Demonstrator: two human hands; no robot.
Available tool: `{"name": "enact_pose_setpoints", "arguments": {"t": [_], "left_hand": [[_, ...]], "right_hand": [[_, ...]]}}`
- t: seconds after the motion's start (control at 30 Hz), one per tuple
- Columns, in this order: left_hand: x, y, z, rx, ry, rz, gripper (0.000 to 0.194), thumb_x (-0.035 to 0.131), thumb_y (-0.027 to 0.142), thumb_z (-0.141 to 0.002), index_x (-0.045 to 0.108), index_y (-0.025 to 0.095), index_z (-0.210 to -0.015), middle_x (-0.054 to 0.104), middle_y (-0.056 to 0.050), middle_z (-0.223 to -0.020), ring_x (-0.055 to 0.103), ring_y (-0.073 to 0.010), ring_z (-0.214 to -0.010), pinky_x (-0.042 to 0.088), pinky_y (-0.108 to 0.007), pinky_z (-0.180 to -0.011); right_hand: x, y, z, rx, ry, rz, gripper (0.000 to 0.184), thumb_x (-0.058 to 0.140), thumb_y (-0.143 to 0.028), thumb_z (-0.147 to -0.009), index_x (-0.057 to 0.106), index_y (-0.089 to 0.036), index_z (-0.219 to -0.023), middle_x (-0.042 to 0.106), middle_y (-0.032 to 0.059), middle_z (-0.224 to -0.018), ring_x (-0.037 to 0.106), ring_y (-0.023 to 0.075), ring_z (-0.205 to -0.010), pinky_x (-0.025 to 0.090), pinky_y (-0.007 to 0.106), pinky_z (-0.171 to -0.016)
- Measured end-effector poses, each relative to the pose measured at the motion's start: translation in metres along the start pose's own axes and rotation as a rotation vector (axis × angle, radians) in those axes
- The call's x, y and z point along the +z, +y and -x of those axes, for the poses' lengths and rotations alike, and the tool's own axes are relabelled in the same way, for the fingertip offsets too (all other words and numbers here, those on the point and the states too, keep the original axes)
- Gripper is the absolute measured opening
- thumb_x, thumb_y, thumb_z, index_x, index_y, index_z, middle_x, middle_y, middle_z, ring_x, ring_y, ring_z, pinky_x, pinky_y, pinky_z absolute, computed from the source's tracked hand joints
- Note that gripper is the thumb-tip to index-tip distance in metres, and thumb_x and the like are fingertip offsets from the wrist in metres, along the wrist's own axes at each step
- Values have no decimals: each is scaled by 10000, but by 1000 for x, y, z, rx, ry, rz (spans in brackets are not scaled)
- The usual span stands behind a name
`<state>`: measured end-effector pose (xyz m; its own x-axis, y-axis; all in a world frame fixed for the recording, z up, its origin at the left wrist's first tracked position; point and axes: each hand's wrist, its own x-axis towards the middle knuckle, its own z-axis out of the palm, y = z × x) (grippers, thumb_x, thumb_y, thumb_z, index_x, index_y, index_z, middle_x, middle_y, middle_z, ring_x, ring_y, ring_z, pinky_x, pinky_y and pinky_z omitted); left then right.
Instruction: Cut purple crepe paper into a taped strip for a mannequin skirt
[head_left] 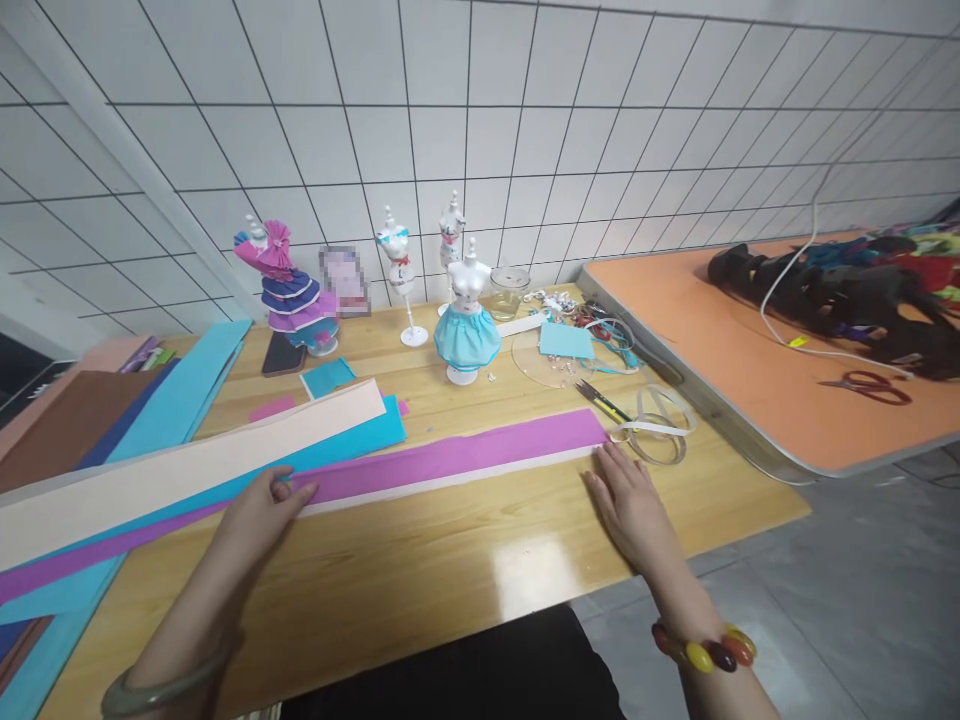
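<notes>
A long purple strip [457, 452] of crepe-like paper or cloth lies across the wooden table. Along its near edge shows a narrow white strip [427, 485]. My left hand [266, 505] pinches the purple strip left of its middle, thumb on top and fingers curled. At the right end, my right hand [624, 495] lies with fingers stretched out, the tips touching the corner of the strips. Just beyond it are a coil of white ribbon [660, 425] and a black-and-yellow utility knife [604, 402]. A cream strip [225, 440] and a blue strip [375, 428] lie beside my left hand.
Behind stand small white dress forms, one in a light-blue skirt [466, 342], another in a tiered pink-and-navy dress [292, 295]. A phone [283, 355], a glass jar [510, 292] and a turquoise piece [566, 341] lie around. Red scissors [870, 387] rest on the orange table [675, 320].
</notes>
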<state>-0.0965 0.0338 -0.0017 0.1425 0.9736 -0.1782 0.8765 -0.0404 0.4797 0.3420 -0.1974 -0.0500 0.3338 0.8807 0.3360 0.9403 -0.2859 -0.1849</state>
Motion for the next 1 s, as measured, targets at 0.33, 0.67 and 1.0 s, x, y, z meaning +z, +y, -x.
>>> {"name": "enact_pose_setpoints", "arguments": {"t": [0.33,0.67,1.0], "left_hand": [[-8,-5,-7,63,-78,7,368,481,553,-698,511,186,-710,541,-1,-641,498,-166,-618,354,-257,-571],[-10,-7,10,126,-105,52,375,520,546,-714,490,186,-820,472,14,-661,442,-145,-605,340,-237,-537],[-22,-9,2,170,-230,-92,400,528,551,-667,381,194,-563,394,29,-556,359,-120,-526,272,-238,-495]], "right_hand": [[-2,-1,0,-24,144,-112,366,434,-350,-887,595,-117,-1119,600,181,-1167,489,283,-1165,413,478,-964],[-5,-2,-1,-17,141,-112,341,451,-335,-882,614,-110,-1081,615,179,-1134,507,282,-1140,418,471,-959],[-4,-2,0,-26,164,-123,335,472,-333,-872,623,-119,-1081,616,172,-1139,514,273,-1133,423,458,-959]]}}
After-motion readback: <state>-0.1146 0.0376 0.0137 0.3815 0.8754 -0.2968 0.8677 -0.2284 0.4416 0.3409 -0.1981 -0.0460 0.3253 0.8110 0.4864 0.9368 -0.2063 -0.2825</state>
